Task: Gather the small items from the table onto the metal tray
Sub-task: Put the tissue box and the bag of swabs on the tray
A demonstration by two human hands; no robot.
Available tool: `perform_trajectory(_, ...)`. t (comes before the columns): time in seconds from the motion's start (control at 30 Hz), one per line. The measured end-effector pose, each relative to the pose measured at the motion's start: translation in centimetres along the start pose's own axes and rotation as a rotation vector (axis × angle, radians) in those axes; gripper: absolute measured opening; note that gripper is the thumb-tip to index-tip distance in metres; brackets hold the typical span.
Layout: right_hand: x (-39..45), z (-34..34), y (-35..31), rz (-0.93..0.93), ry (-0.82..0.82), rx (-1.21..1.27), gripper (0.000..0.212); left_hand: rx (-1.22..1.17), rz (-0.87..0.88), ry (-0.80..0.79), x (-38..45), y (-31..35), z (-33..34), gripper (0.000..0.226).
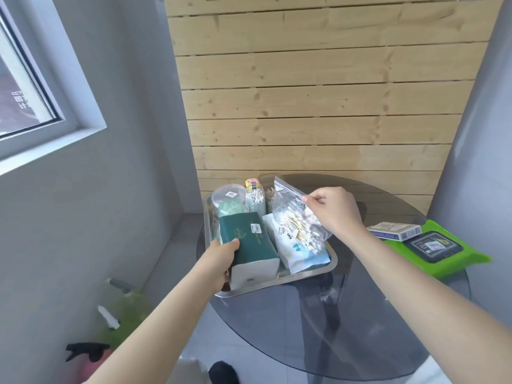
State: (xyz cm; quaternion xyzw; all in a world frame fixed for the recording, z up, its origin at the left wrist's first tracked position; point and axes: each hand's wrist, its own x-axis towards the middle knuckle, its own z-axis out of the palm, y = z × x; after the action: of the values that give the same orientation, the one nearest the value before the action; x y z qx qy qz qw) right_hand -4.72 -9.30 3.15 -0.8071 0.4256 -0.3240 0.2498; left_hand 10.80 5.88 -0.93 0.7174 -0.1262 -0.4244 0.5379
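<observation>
Head view, looking down past two bare forearms at a round smoked-glass tabletop (360,314) set against a wall of pale wooden planks (318,92).

Nearest, on the floor at lower left, stand a green bottle (124,309) and a pink spray bottle with a black trigger (88,353).

The left hand (219,261) reaches to the near left corner of a metal tray (302,275), which sits at the left edge of the tabletop. Its thumb lies on top of a dark green tissue pack (246,242) and its fingers curl under the pack's near end, gripping it; the pack lies in the tray.

Just right of the tissue pack, a white wipes packet (299,256) lies in the tray. Above it, the right hand (335,212) pinches the upper edge of a clear zip bag of cotton swabs (293,214) between thumb and fingers, holding it over the middle of the tray with the bag's lower end resting on the white packet.

At the far end of the tray stand a clear round container (228,195), a pale green object (231,209) in front of it, a tube of cotton swabs (255,200) and a small yellow and pink item (252,184).

On the right side of the tabletop, well apart from the tray, lie a boxed deck of cards (394,230) and a bright green wipes pack (435,248) with a dark lid, touching each other.

A window (27,87) is at upper left.
</observation>
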Motion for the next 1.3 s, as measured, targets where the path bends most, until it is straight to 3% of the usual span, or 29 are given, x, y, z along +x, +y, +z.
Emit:
perform_trajectory(0.07, -0.1, 0.3, -0.2, -0.003, -0.006, -0.005, 0.027, 0.203, 0.083, 0.05, 0.6, -0.6, 0.2, 0.042)
perform_trajectory(0.17, -0.1, 0.4, -0.7, -0.005, 0.0, 0.024, 0.026, 0.552, 0.374, 0.153, 0.6, -0.3, 0.4, 0.059)
perform_trajectory(0.27, -0.3, 0.7, -1.5, -0.012, 0.008, 0.058, 0.025, 0.925, 0.622, 0.106, 0.4, 0.8, 0.9, 0.046)
perform_trajectory(0.37, -0.3, 1.4, -2.1, -0.006, -0.04, 0.09, 0.024, 1.121, 0.578, -0.052, 1.1, 1.2, 1.1, 0.047)
perform_trajectory(0.47, -0.1, 2.2, -2.3, 0.041, -0.144, 0.11, 0.021, 1.255, 0.544, -0.081, 1.7, 1.5, 0.3, 0.048)
perform_trajectory(0.67, 0.2, 3.0, -3.6, 0.156, -0.276, 0.233, 0.023, 1.286, 0.515, -0.069, 2.0, 2.1, -0.8, 0.044)
perform_trajectory(0.87, -0.6, 5.2, -3.2, 0.153, -0.534, -0.05, 0.022, 1.199, 0.579, 0.035, 2.3, 1.0, -0.5, 0.037)
perform_trajectory(0.93, -0.6, 5.1, -3.3, 0.142, -0.567, -0.036, 0.033, 1.132, 0.638, 0.06, 2.4, 1.1, -0.4, 0.038)
perform_trajectory(1.1, -0.3, 4.9, -3.6, 0.207, -0.575, 0.065, 0.034, 1.048, 0.805, -0.091, 2.4, 1.4, 0.2, 0.047)
perform_trajectory(1.2, -0.3, 5.1, -3.0, 0.266, -0.683, 0.08, 0.032, 1.162, 0.785, -0.125, 3.3, 1.2, 0.5, 0.046)
perform_trajectory(1.3, -0.4, 4.7, -2.7, 0.22, -0.639, 0.065, 0.037, 1.233, 0.749, -0.111, 3.6, 1.2, 0.8, 0.046)
